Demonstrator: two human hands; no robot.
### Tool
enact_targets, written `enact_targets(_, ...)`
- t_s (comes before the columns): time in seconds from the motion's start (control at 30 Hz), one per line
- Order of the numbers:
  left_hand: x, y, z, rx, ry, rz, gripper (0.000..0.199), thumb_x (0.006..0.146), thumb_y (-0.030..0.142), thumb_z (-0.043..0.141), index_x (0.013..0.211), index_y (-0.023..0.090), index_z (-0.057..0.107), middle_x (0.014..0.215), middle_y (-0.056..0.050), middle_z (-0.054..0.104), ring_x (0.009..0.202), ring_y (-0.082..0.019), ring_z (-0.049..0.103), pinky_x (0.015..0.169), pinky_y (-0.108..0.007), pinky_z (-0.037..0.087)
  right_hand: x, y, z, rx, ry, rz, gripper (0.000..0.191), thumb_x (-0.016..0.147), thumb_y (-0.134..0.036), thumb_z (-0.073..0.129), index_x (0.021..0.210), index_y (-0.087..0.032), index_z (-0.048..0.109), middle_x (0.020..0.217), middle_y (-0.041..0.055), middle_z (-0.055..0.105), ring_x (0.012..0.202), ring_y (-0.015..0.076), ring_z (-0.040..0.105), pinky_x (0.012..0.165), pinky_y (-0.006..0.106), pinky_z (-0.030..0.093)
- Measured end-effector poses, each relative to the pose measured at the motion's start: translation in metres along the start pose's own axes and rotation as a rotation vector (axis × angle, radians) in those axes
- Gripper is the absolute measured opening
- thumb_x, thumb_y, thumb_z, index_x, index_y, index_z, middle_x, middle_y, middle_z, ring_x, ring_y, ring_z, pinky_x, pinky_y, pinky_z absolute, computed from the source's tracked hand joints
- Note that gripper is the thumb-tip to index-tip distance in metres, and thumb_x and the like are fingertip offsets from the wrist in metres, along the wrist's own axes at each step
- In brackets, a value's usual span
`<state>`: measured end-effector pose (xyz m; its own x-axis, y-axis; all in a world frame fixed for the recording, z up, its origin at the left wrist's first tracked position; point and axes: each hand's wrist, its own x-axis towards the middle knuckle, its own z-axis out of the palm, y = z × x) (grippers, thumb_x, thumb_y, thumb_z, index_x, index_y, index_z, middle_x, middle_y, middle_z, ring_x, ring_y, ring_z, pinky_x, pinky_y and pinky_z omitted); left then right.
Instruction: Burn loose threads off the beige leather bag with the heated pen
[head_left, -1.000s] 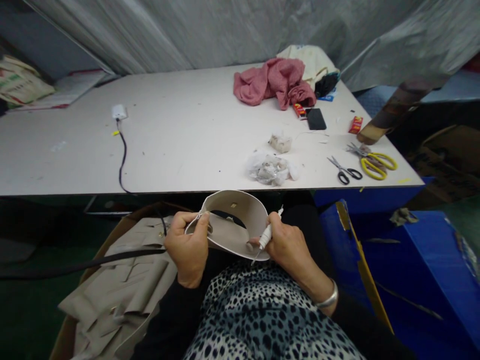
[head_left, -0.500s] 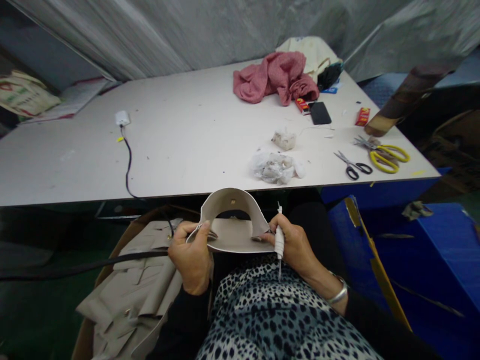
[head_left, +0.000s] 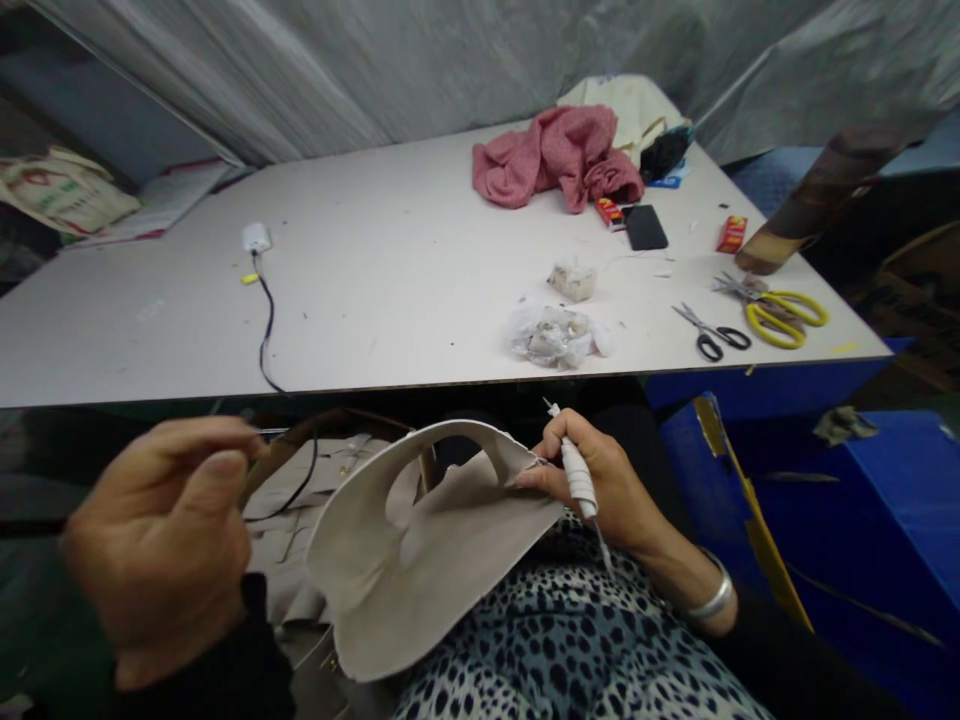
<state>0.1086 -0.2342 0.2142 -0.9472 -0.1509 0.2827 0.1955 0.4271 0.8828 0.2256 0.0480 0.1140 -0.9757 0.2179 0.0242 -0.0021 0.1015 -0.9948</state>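
Note:
A beige leather-like bag piece (head_left: 465, 540) with a cut-out handle opening hangs over my lap, its left end loose and curling. My right hand (head_left: 600, 480) pinches its upper right corner between thumb and fingers. The same hand holds a white-wrapped tool (head_left: 576, 470) with thin metal ends, tilted across the fingers. To the left of the bag piece, apart from it, my left hand (head_left: 172, 540) is raised with thumb and fingers drawn together. Whatever its fingertips may hold is too small to make out.
A carton (head_left: 262, 480) of beige pieces (head_left: 300, 530) stands low on the left. On the white table (head_left: 375, 280) lie black scissors (head_left: 709, 335), yellow-handled scissors (head_left: 784, 315), plastic wrap (head_left: 555, 335), red cloth (head_left: 555, 155) and a cabled white device (head_left: 256, 237). Blue bins (head_left: 885, 510) stand right.
My left hand has let go of the bag piece and moved left. The piece's left side has dropped and turned toward my lap. The white-wrapped tool has tilted in my right hand.

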Motion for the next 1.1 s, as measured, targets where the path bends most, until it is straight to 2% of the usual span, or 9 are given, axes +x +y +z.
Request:
enact_targets(0.07,0.025,0.018,0.014,-0.017,-0.362,-0.032,0.023,0.061,0.035,0.082,0.081,0.025,0.075,0.089,-0.006,0.071,0.085,-0.027,0.065,0.072,-0.039,0.059,0.002,-0.002,0.003,-0.002,-0.020,0.004,0.037,0.078,-0.034,0.087,0.087,-0.023,0.052,0.079,-0.0041,0.065,0.060,0.0107,0.050,0.055,0.022,0.040)
enact_targets(0.17,0.051,0.033,0.059,-0.095,-0.922,-0.205,0.037,0.043,0.018,0.091,0.078,0.024,0.078,0.091,-0.010,0.076,0.084,-0.029,0.071,0.075,-0.041,0.061,0.006,0.000,0.006,0.013,-0.030,-0.001,0.038,0.078,-0.033,0.087,0.090,-0.023,0.053,0.084,-0.0028,0.069,0.065,0.0122,0.056,0.059,0.022,0.044)
enact_targets(0.23,0.056,0.036,0.096,-0.097,-1.161,-0.225,0.042,0.041,0.015,0.090,0.080,0.024,0.080,0.095,-0.011,0.078,0.089,-0.030,0.074,0.077,-0.038,0.061,0.010,0.003,0.005,0.010,-0.035,-0.014,0.036,0.079,-0.031,0.086,0.090,-0.023,0.052,0.087,-0.0023,0.071,0.067,0.0127,0.059,0.060,0.023,0.045)
enact_targets(0.3,0.051,0.033,0.128,-0.091,-1.376,-0.204,0.042,0.047,0.019,0.089,0.088,0.025,0.082,0.097,-0.010,0.079,0.094,-0.030,0.075,0.080,-0.037,0.060,0.013,0.005,0.002,-0.008,-0.026,-0.035,0.032,0.082,-0.031,0.083,0.090,-0.023,0.052,0.087,-0.0021,0.071,0.066,0.0123,0.059,0.060,0.023,0.045)
enact_targets(0.4,0.035,0.020,0.160,-0.046,-1.563,-0.137,0.045,0.057,0.028,0.086,0.102,0.025,0.083,0.093,-0.007,0.080,0.092,-0.031,0.075,0.078,-0.036,0.058,0.017,0.011,-0.006,-0.093,0.044,-0.069,0.026,0.087,-0.031,0.077,0.090,-0.023,0.053,0.086,-0.0019,0.071,0.062,0.0112,0.057,0.059,0.022,0.043)
enact_targets(0.57,0.014,-0.003,0.176,0.011,-1.551,-0.137,0.041,0.069,0.029,0.078,0.110,0.024,0.082,0.100,-0.006,0.081,0.099,-0.030,0.073,0.085,-0.037,0.057,0.020,0.028,-0.013,-0.251,0.188,-0.041,0.019,0.089,-0.030,0.073,0.093,-0.023,0.056,0.080,-0.0024,0.070,0.060,0.0118,0.057,0.057,0.022,0.042)
enact_targets(0.77,0.024,-0.004,0.183,-0.048,-1.497,-0.114,0.020,0.073,0.037,0.081,0.087,0.022,0.083,0.095,-0.009,0.080,0.090,-0.029,0.074,0.080,-0.037,0.057,0.026,0.038,-0.017,-0.273,0.145,-0.059,0.014,0.093,-0.030,0.070,0.095,-0.024,0.057,0.081,-0.0019,0.069,0.061,0.0123,0.058,0.058,0.023,0.042)
enact_targets(0.97,0.016,-0.021,0.198,-0.099,-1.544,-0.276,0.038,0.073,0.037,0.084,0.107,0.021,0.080,0.100,-0.008,0.080,0.091,-0.025,0.073,0.081,-0.034,0.056,0.033,0.045,-0.021,-0.302,0.132,-0.156,0.011,0.095,-0.030,0.068,0.092,-0.023,0.060,0.080,-0.0011,0.067,0.067,0.0134,0.060,0.062,0.023,0.045)
enact_targets(1.1,-0.005,-0.037,0.209,-0.114,-1.393,-0.325,0.028,0.073,0.032,0.083,0.098,0.019,0.082,0.095,-0.007,0.081,0.090,-0.025,0.074,0.086,-0.036,0.055,0.036,0.053,-0.019,-0.339,0.195,-0.116,0.009,0.095,-0.027,0.066,0.092,-0.023,0.059,0.080,-0.0006,0.068,0.065,0.0136,0.060,0.061,0.024,0.046)
